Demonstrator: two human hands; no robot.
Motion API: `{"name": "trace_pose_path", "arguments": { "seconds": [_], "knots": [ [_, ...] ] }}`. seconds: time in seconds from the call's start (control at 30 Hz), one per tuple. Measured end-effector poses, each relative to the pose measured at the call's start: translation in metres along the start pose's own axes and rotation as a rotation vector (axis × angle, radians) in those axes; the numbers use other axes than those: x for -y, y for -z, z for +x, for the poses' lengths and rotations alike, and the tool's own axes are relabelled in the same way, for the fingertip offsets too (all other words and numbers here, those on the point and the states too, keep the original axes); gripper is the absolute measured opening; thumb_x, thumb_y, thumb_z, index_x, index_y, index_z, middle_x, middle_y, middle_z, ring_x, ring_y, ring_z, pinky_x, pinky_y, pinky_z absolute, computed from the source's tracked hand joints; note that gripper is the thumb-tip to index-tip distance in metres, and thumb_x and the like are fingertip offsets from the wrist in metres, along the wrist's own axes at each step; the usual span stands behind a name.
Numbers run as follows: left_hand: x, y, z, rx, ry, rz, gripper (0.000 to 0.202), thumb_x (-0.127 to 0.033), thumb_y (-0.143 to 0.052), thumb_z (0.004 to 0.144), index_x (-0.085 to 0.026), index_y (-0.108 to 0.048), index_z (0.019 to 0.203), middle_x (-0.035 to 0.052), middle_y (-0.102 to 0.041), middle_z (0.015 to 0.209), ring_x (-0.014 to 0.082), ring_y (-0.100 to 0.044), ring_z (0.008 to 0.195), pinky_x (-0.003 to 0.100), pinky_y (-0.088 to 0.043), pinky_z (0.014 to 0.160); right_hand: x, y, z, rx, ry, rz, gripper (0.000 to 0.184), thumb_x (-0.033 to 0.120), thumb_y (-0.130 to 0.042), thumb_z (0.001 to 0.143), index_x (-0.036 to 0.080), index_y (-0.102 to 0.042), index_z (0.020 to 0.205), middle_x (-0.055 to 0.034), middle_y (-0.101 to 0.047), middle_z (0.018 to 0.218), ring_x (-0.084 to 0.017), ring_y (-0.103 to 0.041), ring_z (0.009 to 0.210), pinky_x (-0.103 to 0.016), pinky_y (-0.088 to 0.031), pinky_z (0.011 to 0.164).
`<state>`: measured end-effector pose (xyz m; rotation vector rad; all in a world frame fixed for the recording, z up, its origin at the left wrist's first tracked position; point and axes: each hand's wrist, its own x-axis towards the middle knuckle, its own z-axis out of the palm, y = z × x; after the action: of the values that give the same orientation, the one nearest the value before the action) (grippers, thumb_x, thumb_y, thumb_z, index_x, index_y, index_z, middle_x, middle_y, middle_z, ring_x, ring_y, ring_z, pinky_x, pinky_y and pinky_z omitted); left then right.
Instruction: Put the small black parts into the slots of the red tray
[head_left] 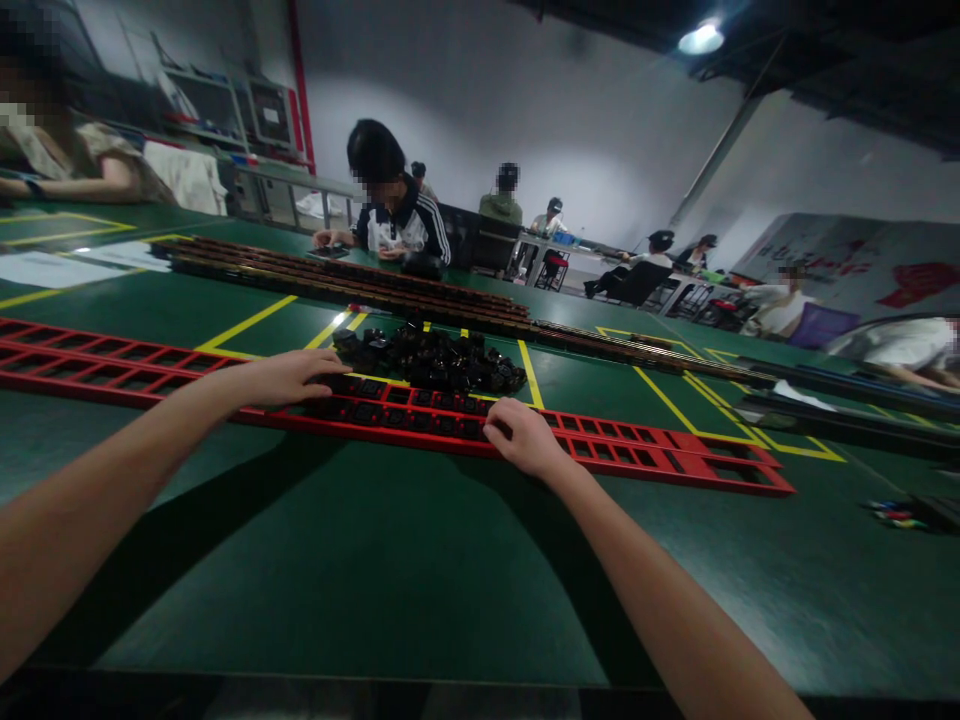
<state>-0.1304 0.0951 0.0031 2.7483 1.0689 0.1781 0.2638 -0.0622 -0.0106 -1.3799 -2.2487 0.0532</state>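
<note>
Presently: left hand [279,380] lying loosely spread over red slotted frame [397,435]; right hand [526,435] resting curled by black sockets [447,423], hold unclear; bracing frame steady probably helping.

The bare left-hand grip [289,380] extends its fingers toward three o'clock; the bare right-hand grip [525,437] is curled toward ten o'clock.

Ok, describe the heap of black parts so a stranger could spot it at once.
Start with the green table, marked with yellow lines, and the long red ladder-like framework across it. Just beyond the framework's middle is the loose heap of small glossy black parts. It is jumbled, unlike the straight dark strips behind it and the black pieces set in rows in the framework.
</note>
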Motion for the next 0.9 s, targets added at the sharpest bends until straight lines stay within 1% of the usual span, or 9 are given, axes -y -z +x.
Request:
{"name": "trace_pose_path", "arguments": {
  "seconds": [0.1, 0.2, 0.3, 0.47, 0.7, 0.9],
  "knots": [
    [0.009, 0.006, -0.004, 0.046, 0.055, 0.038, 0.048, -0.034, -0.055, 0.087, -0.018, -0.062, 0.131, 0.0139, -0.061, 0.131, 0.0286, -0.057, 0.122, 0.042, -0.042, 0.110, -0.001, 0.000, -0.001, 0.000, 0.007, 0.002, 0.009, 0.016, -0.058, 0.089, 0.019, -0.056, 0.081, -0.0040, -0.060, 0.086, -0.017, -0.054, 0.082, -0.030, -0.042, 0.074],
    [0.010, 0.008, -0.006, 0.078, 0.073, 0.075, 0.044, -0.028, -0.050, 0.089, -0.012, -0.061, 0.129, 0.0158, -0.060, 0.130, 0.0257, -0.056, 0.122, 0.040, -0.040, 0.112, -0.001, 0.000, -0.001, 0.006, 0.004, -0.001, 0.008, 0.017, -0.058, 0.090, 0.019, -0.057, 0.082, -0.0041, -0.060, 0.087, -0.017, -0.054, 0.083, -0.030, -0.043, 0.075],
    [0.003, 0.006, -0.007, 0.052, 0.070, 0.100, 0.041, -0.020, -0.048, 0.091, -0.010, -0.060, 0.129, 0.0147, -0.059, 0.129, 0.0243, -0.054, 0.121, 0.042, -0.039, 0.112, 0.000, 0.000, -0.001, 0.006, 0.002, -0.002, 0.007, 0.017, -0.058, 0.090, 0.019, -0.057, 0.083, -0.0041, -0.060, 0.087, -0.017, -0.054, 0.083, -0.030, -0.042, 0.074],
    [-0.002, 0.003, -0.009, 0.020, 0.094, 0.123, 0.039, -0.016, -0.050, 0.090, -0.010, -0.059, 0.128, 0.0149, -0.056, 0.132, 0.0275, -0.050, 0.124, 0.047, -0.038, 0.113, 0.002, 0.001, 0.001, -0.003, 0.010, -0.004, 0.010, 0.015, -0.058, 0.089, 0.018, -0.057, 0.080, -0.0039, -0.060, 0.085, -0.016, -0.053, 0.080, -0.029, -0.042, 0.073],
    [0.001, 0.000, -0.009, 0.017, 0.084, 0.108, 0.037, -0.017, -0.050, 0.090, -0.009, -0.058, 0.125, 0.0139, -0.057, 0.127, 0.0264, -0.050, 0.120, 0.046, -0.038, 0.112, 0.002, 0.001, 0.001, 0.004, 0.017, -0.004, 0.010, 0.016, -0.058, 0.089, 0.018, -0.057, 0.080, -0.0043, -0.060, 0.086, -0.016, -0.053, 0.081, -0.030, -0.042, 0.074],
    [0.000, 0.002, -0.010, 0.021, 0.090, 0.090, 0.042, -0.017, -0.048, 0.090, -0.006, -0.055, 0.130, 0.0164, -0.056, 0.131, 0.0265, -0.050, 0.123, 0.045, -0.036, 0.114, 0.002, 0.000, 0.001, 0.013, 0.011, -0.004, 0.008, 0.017, -0.058, 0.090, 0.018, -0.058, 0.082, -0.0046, -0.061, 0.088, -0.016, -0.054, 0.083, -0.029, -0.043, 0.075]
  ]
}}
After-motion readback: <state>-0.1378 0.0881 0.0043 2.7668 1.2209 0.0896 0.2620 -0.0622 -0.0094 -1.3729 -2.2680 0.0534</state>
